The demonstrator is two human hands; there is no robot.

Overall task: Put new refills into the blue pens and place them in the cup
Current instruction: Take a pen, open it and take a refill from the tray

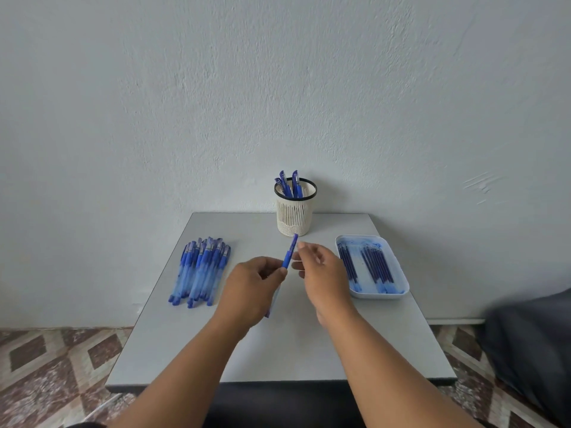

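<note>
centrally, the left hand (251,287) grips a blue pen (289,251), tilted upright; the right hand (321,267) hovers just beside it, fingers relaxed. beyond the grip, a slatted cream cup (295,216) holds capped pens. right of it, a rounded white tray (398,267) holds thin refills (375,264).

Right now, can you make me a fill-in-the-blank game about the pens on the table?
1. The left hand grips one blue ____, while the right hand is beside it.
2. The finished pens stand in the ____ near the wall.
3. The pile of pens lies on the ____ side of the table.
4. The refills lie in a white ____.

Missing words: pen; cup; left; tray
</note>
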